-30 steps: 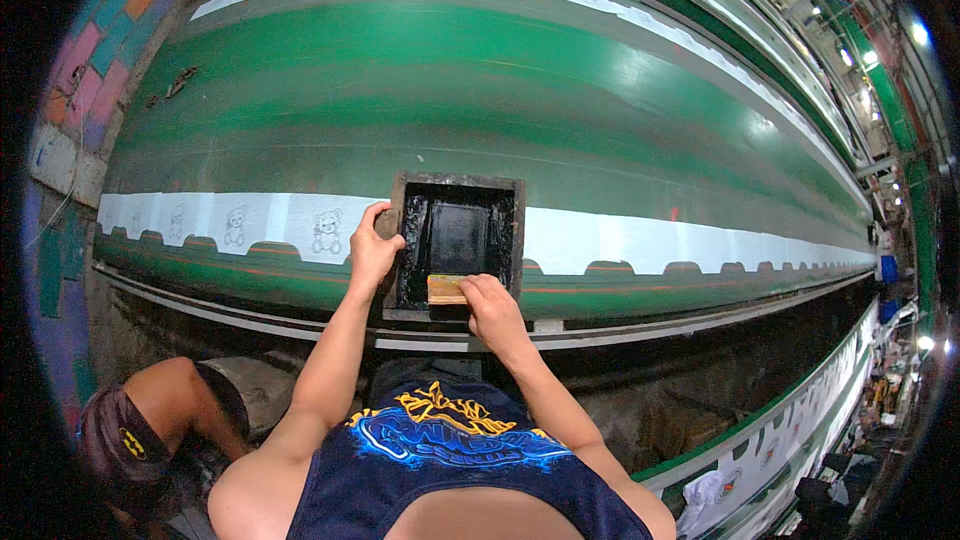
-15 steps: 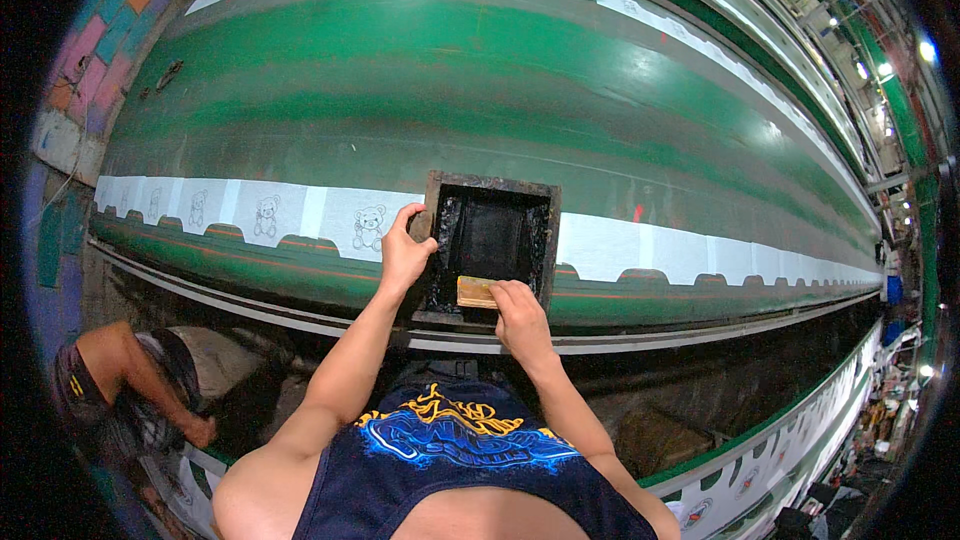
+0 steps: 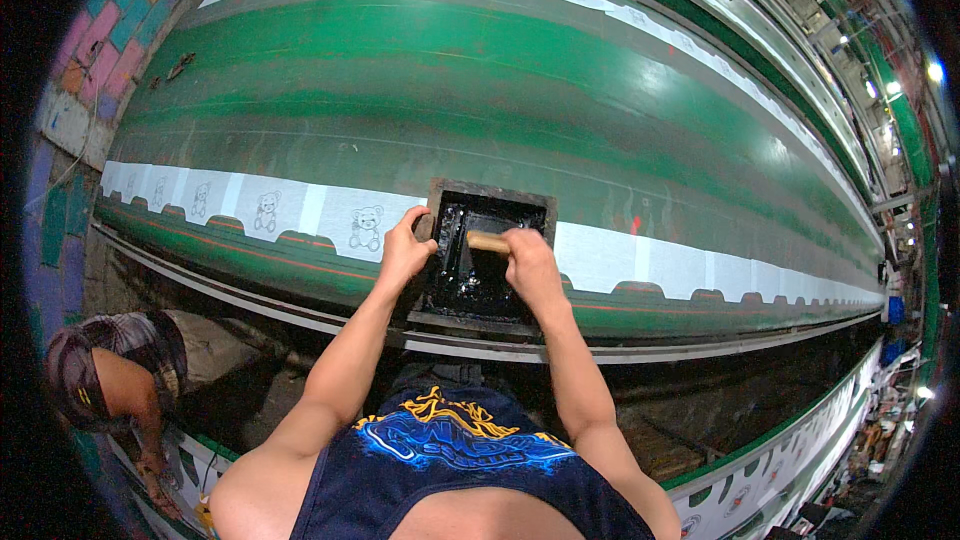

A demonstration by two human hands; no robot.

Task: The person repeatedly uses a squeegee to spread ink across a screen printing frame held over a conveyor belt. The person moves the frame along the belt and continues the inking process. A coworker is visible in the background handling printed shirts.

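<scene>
The black printing frame (image 3: 487, 255) sits flat on the white fabric strip (image 3: 300, 208), right at the near edge of the long green table (image 3: 450, 70). Left hand (image 3: 403, 252) has its fingers curled tight round the frame's left rail. Right hand (image 3: 530, 265) is closed on the wooden squeegee (image 3: 488, 240), which is inside the frame toward its far side. Little bear prints (image 3: 366, 227) run off to the frame's left. Another person (image 3: 125, 370) crouches below the table, left of the frame.
</scene>
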